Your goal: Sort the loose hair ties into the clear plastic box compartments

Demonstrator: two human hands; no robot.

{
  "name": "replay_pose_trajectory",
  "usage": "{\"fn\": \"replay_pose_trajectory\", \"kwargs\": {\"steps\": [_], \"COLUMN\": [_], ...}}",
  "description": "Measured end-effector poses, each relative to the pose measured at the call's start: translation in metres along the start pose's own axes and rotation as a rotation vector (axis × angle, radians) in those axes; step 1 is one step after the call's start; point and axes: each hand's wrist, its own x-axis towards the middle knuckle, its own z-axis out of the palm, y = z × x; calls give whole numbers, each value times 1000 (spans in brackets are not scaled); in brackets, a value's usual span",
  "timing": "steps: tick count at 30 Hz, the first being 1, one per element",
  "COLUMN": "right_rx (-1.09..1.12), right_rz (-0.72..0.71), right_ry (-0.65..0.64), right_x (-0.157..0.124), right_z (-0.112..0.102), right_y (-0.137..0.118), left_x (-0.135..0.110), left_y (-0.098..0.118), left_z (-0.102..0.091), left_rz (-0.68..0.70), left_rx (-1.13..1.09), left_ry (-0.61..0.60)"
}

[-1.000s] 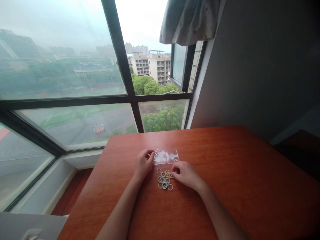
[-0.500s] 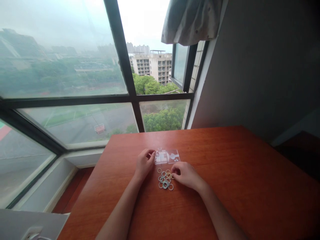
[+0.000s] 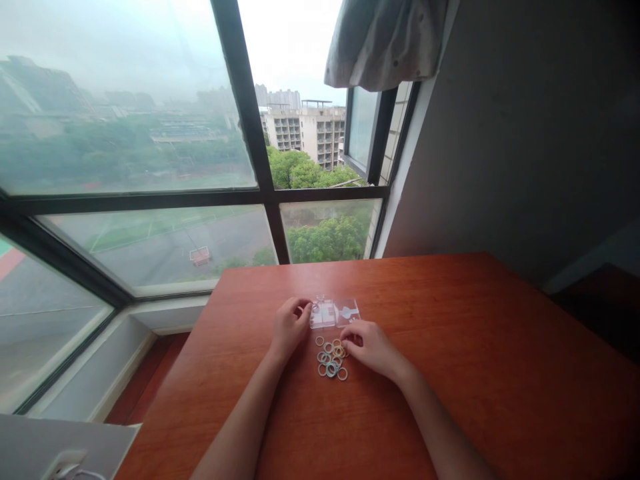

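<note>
A clear plastic case (image 3: 334, 313) with white inserts lies on the reddish wooden table (image 3: 450, 333). Just in front of it sits a small pile of several thin coloured rings (image 3: 330, 360), blue, yellow and white. My left hand (image 3: 289, 327) rests at the case's left end, fingers curled against its edge. My right hand (image 3: 370, 347) lies to the right of the pile, fingertips pinched at the nearest rings; what they grip is too small to make out.
The table stands against a large dark-framed window (image 3: 250, 193) and a grey wall (image 3: 525, 133) on the right. A grey curtain (image 3: 385, 40) hangs bunched at the top. A white socket plate (image 3: 65, 463) shows at the lower left.
My right hand has crept slightly up and left toward the rings and the case. The left hand stays at the case's left end.
</note>
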Motion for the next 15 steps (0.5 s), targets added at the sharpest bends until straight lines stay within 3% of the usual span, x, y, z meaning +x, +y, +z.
{"fn": "replay_pose_trajectory", "kwargs": {"steps": [7,15], "right_rx": [-91,-146], "right_rz": [77,80], "right_ry": [-81,-69], "right_x": [-3,-3], "right_z": [-6,-4], "right_y": [1,-2], "left_x": [0,0], "left_y": [2,0], "left_z": [-1,0], "left_rz": [3,4], "left_rx": [13,10], "left_ry": [7,8]}}
